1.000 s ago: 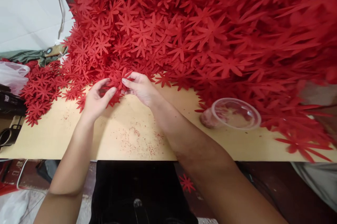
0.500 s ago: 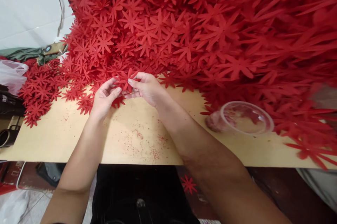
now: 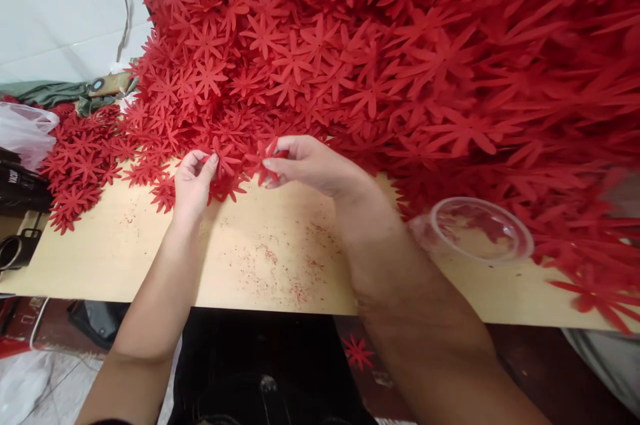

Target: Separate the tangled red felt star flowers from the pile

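Here both hands, left hand (image 3: 193,178) and right hand (image 3: 313,165), seemingly pinch red flowers (image 3: 235,162) beside a clear bowl (image 3: 483,232).

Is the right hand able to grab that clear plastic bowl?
Probably yes. The clear plastic bowl sits open on the wooden tabletop right beside the right hand's forearm, nothing between them, though that hand pinches a red flower cutout.

Nothing readable is showing anywhere; the black object (image 3: 20,182) lying at the left edge of the bench (image 3: 150,258) is carrying white lettering too small and blurred to make out.
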A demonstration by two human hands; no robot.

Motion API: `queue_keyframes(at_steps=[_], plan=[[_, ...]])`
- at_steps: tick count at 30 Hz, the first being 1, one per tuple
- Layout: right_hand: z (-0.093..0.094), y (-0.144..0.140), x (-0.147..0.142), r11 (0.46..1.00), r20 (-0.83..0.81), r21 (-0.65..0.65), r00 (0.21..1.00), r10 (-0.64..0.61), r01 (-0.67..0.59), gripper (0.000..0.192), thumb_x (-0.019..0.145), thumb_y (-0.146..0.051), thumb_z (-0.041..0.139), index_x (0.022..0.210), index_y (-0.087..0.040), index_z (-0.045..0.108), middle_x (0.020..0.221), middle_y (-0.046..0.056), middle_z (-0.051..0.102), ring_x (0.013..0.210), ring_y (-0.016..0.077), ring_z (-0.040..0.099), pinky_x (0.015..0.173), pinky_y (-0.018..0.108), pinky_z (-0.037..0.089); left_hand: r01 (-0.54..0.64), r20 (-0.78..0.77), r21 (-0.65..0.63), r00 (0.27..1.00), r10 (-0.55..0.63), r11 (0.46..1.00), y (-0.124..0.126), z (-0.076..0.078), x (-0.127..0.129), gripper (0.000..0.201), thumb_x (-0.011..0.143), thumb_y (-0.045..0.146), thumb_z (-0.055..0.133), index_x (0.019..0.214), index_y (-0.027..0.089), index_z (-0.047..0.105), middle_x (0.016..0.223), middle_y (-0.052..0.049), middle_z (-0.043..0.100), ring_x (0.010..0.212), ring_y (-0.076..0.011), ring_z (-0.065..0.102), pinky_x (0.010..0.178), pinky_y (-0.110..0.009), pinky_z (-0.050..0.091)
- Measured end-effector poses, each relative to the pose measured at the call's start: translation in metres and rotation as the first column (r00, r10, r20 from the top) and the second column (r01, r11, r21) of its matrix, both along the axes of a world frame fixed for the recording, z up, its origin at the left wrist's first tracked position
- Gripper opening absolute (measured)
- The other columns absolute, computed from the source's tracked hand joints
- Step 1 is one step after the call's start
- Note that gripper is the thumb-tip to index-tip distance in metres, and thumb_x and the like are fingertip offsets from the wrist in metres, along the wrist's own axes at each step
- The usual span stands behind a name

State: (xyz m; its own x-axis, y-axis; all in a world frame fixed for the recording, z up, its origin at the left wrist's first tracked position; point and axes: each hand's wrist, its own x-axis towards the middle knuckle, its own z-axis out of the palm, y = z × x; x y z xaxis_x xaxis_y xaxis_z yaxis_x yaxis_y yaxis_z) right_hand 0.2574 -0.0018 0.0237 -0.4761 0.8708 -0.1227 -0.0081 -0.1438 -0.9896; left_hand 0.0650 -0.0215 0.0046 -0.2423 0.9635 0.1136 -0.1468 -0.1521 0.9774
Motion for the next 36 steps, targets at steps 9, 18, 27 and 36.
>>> queue_keyframes(at_steps=[9, 18, 27, 36], plan=[[0.004, 0.002, 0.026, 0.937, 0.479, 0.249, 0.872, 0.100, -0.244, 0.027, 0.063, -0.039, 0.075, 0.079, -0.018, 0.069, 0.072, 0.003, 0.067, 0.071, 0.0157, 0.060, 0.066, 0.029, 0.046, -0.033, -0.080, -0.040, 0.996, 0.030, 0.999, 0.001, 0.000, 0.006, 0.034, 0.057, 0.024, 0.083, 0.064, 0.018, 0.050, 0.052, 0.007, 0.054, 0.046, -0.0040, 0.047, 0.046, -0.018, 0.039], [-0.015, -0.008, -0.037, 0.961, 0.052, 0.274, 0.997, -0.062, 0.046, 0.028, 0.070, -0.038, 0.069, 0.085, -0.017, 0.060, 0.078, 0.002, 0.064, 0.068, 0.0117, 0.057, 0.065, 0.028, 0.048, 0.069, -0.071, -0.027, 0.995, -0.071, 0.997, -0.006, -0.002, 0.017, 0.034, 0.064, 0.035, 0.079, 0.060, 0.018, 0.050, 0.053, 0.006, 0.054, 0.048, -0.0042, 0.048, 0.049, -0.018, 0.040], [-0.013, -0.002, -0.040, 0.951, -0.105, 0.147, 0.960, -0.258, 0.272, 0.020, 0.078, -0.036, 0.062, 0.071, -0.019, 0.053, 0.064, -0.002, 0.057, 0.058, 0.0078, 0.052, 0.059, 0.024, 0.047, 0.178, 0.001, -0.079, 0.984, -0.179, 0.981, -0.008, 0.004, 0.013, 0.035, 0.053, 0.040, 0.084, 0.068, 0.017, 0.062, 0.061, 0.003, 0.063, 0.055, -0.0066, 0.055, 0.058, -0.021, 0.046], [-0.031, 0.012, -0.033, 0.803, -0.088, 0.284, 0.848, -0.522, 0.524, 0.030, 0.079, -0.037, 0.061, 0.104, -0.022, 0.057, 0.111, 0.008, 0.060, 0.096, 0.0153, 0.060, 0.086, 0.032, 0.051, 0.039, -0.108, -0.098, 0.993, -0.049, 0.994, -0.004, -0.001, 0.008, 0.036, 0.061, 0.041, 0.080, 0.060, 0.017, 0.054, 0.050, 0.006, 0.052, 0.044, -0.0046, 0.044, 0.046, -0.020, 0.036]])
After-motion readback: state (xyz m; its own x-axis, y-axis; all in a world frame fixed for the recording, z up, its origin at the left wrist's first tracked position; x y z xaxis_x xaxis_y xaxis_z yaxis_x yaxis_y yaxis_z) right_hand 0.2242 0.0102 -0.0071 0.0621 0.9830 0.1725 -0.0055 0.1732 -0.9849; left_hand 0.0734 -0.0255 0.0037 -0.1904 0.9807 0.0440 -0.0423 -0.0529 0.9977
